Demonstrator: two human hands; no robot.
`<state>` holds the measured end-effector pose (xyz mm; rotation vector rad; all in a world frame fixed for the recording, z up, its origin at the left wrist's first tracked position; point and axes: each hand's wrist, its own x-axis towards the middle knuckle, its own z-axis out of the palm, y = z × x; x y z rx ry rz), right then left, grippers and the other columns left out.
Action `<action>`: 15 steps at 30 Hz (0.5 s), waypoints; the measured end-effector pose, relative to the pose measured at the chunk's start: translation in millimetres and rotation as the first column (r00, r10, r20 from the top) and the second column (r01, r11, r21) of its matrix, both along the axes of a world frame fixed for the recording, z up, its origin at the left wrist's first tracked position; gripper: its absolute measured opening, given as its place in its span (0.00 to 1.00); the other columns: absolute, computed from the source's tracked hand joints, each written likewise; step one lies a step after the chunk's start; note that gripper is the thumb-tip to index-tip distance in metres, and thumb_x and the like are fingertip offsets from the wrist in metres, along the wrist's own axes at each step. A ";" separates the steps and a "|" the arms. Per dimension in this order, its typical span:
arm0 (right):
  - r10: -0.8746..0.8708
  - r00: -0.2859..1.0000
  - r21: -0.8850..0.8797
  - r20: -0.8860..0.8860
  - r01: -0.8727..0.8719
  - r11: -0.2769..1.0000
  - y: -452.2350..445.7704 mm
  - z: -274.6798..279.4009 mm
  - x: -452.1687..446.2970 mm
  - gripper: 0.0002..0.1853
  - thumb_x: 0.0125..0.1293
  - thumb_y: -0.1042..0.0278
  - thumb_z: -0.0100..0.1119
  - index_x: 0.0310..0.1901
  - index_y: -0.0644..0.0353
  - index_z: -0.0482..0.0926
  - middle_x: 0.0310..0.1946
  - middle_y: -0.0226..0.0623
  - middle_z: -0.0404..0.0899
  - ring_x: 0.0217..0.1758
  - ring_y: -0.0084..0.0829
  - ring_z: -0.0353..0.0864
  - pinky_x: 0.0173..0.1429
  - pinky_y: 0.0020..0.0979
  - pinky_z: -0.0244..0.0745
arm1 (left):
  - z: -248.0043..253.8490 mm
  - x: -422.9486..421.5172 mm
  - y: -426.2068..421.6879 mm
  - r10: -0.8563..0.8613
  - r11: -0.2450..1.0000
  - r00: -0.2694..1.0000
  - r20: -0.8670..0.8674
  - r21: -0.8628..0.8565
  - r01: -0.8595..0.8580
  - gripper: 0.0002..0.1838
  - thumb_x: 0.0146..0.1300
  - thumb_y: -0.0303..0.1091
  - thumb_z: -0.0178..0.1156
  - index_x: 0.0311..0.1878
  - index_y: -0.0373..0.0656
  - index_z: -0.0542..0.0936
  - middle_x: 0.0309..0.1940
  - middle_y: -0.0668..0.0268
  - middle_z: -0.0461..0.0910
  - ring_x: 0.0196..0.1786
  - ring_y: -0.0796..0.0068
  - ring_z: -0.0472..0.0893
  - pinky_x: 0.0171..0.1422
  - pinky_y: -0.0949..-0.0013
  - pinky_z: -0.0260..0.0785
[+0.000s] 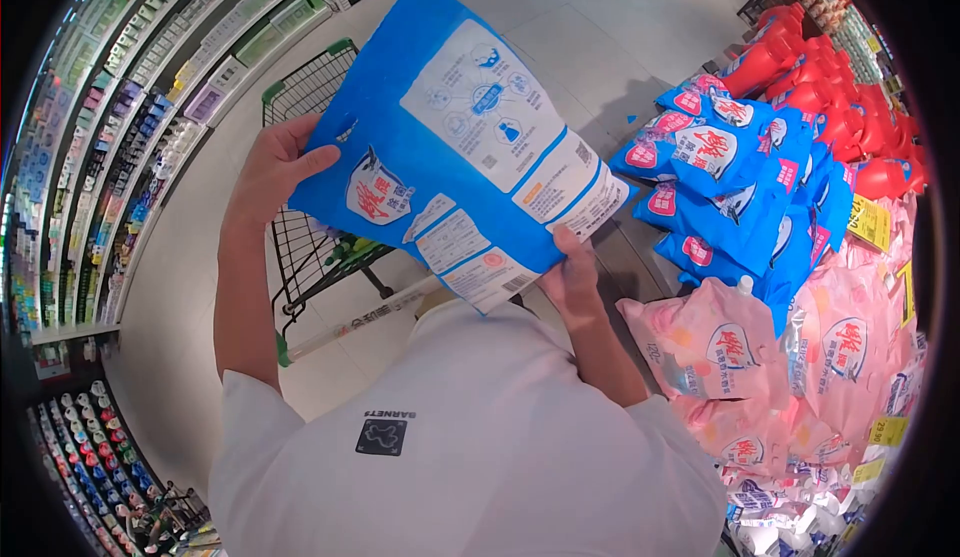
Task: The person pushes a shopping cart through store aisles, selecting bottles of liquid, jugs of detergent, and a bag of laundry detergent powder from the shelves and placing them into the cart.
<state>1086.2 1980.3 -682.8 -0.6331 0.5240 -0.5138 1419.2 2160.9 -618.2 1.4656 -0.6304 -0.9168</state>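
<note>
A large blue bag of laundry detergent (455, 97) is held up in front of my chest, tilted, with its printed white panels facing me. My left hand (272, 169) grips its left edge beside the handle slot, thumb on the near face. At the lower right edge, my right hand (572, 275) pinches the bag, its thumb on the near face and the fingers partly hidden. Similar blue bags (735, 172) lie in a stack to my right. Behind the held bag stands a dark wire shopping cart (300, 247), partly covered, with some green packages in it.
Pink bags (705, 342) are piled at the right, below the blue stack, near yellow price tags (870, 222). Red bottles (795, 67) stand farther back. Shelves of packaged goods (130, 107) curve along the left. Grey tiled floor (590, 17) runs between them.
</note>
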 end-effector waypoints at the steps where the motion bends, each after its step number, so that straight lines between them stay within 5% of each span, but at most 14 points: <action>1: 0.025 0.999 -0.007 -0.045 -0.025 1.000 3.7 4.3 8.3 0.36 0.65 0.65 0.66 0.72 0.61 0.61 0.68 0.42 0.69 0.70 0.40 0.70 0.74 0.45 0.66 | 2.0 6.3 -1.4 -0.027 0.996 0.999 0.022 0.089 0.025 0.21 0.63 0.34 0.69 0.56 0.34 0.81 0.42 0.61 0.87 0.40 0.76 0.85 0.48 0.73 0.79; 6: 0.098 0.993 0.044 -0.062 -0.095 0.994 4.8 -16.4 54.7 0.35 0.65 0.70 0.65 0.72 0.61 0.61 0.68 0.42 0.69 0.71 0.37 0.69 0.76 0.40 0.63 | -4.8 49.5 9.9 -0.007 0.977 1.000 -0.029 0.211 0.013 0.13 0.67 0.30 0.63 0.51 0.34 0.83 0.38 0.63 0.87 0.36 0.81 0.84 0.44 0.77 0.77; 8: 0.123 0.989 0.006 -0.083 -0.123 0.992 -0.7 -29.8 77.8 0.35 0.65 0.71 0.65 0.71 0.62 0.61 0.68 0.42 0.69 0.71 0.36 0.68 0.76 0.39 0.61 | 17.2 61.4 15.2 0.087 0.979 0.966 0.242 0.160 -0.129 0.10 0.68 0.29 0.61 0.49 0.34 0.84 0.35 0.66 0.87 0.33 0.84 0.83 0.39 0.79 0.75; 10: 0.249 0.931 -0.266 -0.267 -0.319 0.909 -5.5 -32.1 100.6 0.37 0.62 0.75 0.68 0.71 0.61 0.60 0.64 0.39 0.72 0.67 0.34 0.73 0.71 0.35 0.66 | 34.2 82.5 20.5 0.106 0.985 0.925 0.366 0.091 -0.149 0.11 0.67 0.32 0.64 0.47 0.34 0.85 0.34 0.64 0.87 0.33 0.82 0.84 0.37 0.79 0.75; 12: 0.264 0.909 -0.324 -0.323 -0.369 0.871 -6.3 -48.3 106.4 0.31 0.63 0.74 0.68 0.66 0.63 0.67 0.61 0.41 0.76 0.66 0.34 0.74 0.69 0.36 0.69 | 50.8 97.3 17.1 0.045 0.961 0.853 0.520 0.212 -0.179 0.09 0.66 0.30 0.63 0.43 0.35 0.85 0.32 0.64 0.86 0.33 0.82 0.83 0.38 0.77 0.74; 14: 0.062 0.787 -0.691 -0.614 -0.574 0.439 -7.8 -66.1 101.9 0.25 0.62 0.73 0.69 0.60 0.63 0.74 0.56 0.45 0.80 0.63 0.37 0.77 0.65 0.36 0.74 | 48.1 117.0 7.7 -0.096 0.944 0.621 0.778 0.269 -0.192 0.07 0.63 0.28 0.63 0.41 0.36 0.85 0.29 0.64 0.85 0.33 0.81 0.83 0.39 0.74 0.73; 15: 0.041 0.783 -0.721 -0.621 -0.591 0.363 -5.4 -72.3 98.1 0.22 0.60 0.71 0.70 0.56 0.63 0.77 0.52 0.46 0.81 0.59 0.43 0.79 0.60 0.40 0.77 | 31.8 130.6 5.6 -0.111 0.955 0.595 0.796 0.251 -0.158 0.07 0.62 0.28 0.63 0.40 0.36 0.84 0.30 0.63 0.84 0.33 0.73 0.84 0.39 0.69 0.73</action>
